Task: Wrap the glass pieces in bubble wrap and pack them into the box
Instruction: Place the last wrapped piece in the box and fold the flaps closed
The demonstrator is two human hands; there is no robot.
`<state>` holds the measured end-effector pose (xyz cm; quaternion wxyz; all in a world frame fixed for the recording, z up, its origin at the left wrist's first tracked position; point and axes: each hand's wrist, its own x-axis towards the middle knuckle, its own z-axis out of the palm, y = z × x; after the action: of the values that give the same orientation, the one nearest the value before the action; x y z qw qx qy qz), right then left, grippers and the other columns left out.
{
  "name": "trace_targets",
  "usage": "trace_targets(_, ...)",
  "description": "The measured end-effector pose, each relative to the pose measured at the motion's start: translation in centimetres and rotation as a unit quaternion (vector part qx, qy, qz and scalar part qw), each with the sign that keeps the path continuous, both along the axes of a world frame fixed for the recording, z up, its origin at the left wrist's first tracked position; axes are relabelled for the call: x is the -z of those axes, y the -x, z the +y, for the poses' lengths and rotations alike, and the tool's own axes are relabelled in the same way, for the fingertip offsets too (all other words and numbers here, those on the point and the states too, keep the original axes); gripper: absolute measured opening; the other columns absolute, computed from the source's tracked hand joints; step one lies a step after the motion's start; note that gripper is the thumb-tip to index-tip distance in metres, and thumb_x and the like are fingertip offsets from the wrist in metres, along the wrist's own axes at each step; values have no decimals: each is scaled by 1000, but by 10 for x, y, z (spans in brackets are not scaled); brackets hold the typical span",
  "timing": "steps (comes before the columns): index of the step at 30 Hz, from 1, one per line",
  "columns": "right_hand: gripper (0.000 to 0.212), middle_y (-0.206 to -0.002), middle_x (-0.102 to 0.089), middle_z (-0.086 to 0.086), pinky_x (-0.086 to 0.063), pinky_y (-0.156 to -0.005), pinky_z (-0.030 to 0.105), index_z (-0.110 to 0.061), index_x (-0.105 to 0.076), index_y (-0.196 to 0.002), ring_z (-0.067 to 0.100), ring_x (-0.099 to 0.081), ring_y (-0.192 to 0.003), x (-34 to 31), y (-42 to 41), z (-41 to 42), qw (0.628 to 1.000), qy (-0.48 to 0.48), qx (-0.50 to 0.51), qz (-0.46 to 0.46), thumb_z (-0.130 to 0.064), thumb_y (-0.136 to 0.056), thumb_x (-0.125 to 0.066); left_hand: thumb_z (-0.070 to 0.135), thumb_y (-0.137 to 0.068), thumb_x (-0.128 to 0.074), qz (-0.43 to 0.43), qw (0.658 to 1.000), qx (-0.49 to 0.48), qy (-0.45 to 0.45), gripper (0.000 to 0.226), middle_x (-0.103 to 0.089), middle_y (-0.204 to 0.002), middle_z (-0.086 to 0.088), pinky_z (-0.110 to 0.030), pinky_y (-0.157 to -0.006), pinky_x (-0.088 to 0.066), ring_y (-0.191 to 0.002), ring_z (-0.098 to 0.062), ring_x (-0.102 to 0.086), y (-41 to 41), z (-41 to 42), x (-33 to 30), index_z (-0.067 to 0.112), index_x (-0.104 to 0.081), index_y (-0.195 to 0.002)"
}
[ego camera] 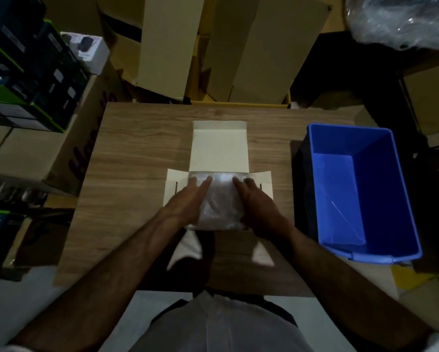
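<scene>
Bubble-wrapped bundle [217, 199] sits in the open white box [218, 148] on the table [137, 148], between both hands. Left hand [188, 196] and right hand [255, 199] lie on its sides, fingers fairly straight and pressing the wrap. Blue bin [365, 194] to the right seems to hold only a clear sheet. No nearby label is legible.

Head-worn view, looking steeply down, close over table [142, 148]

Cream box [218, 148], blue bin [401, 189], wood-grain table [137, 148]
</scene>
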<state>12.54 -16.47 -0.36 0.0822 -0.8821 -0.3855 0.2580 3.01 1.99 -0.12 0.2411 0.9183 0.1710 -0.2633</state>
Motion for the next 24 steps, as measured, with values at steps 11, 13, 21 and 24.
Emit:
trace_targets(11, 135, -162, 6, 36, -14, -121, 59, -13, 14, -160, 51, -2, -152, 37, 10, 31, 996, 81, 15, 28, -46, -76, -85, 30, -108, -43, -31, 998, -36, 37, 66, 8, -170, -11, -54, -123, -17, -156, -38, -1, -3, -14, 22, 32, -7, -163)
trace_targets(13, 135, -161, 9, 37, -12, -122, 60, -12, 16, -160, 52, 3, -152, 34, 8, 30, 995, 89, 8, 47, -45, -77, -85, 27, -99, -63, 35, 997, -25, 59, 93, 19, -167, -16, -48, -121, -25, -156, -38, 0, -7, -6, 19, 29, 6, -162)
trace_targets(21, 82, -152, -42, 20, -45, -110, 47, -15, -22, -159, 36, -50, -135, 7, -26, 19, 996, 25, 31, 76, -10, -92, -68, 28, -83, -82, 44, 997, -23, 52, 117, 2, -168, -25, -38, -113, -38, -151, -37, -26, -22, 13, 22, 27, 4, -162)
trace_targets(24, 100, -156, -32, 23, -48, -104, 44, -14, -8, -162, 37, -51, -132, 10, -9, 16, 999, 31, -2, 15, -16, -88, -74, 50, -91, -67, 19, 998, -14, 64, 103, 6, -169, -19, -41, -111, -40, -147, -38, -33, -13, -1, 36, 31, 6, -162)
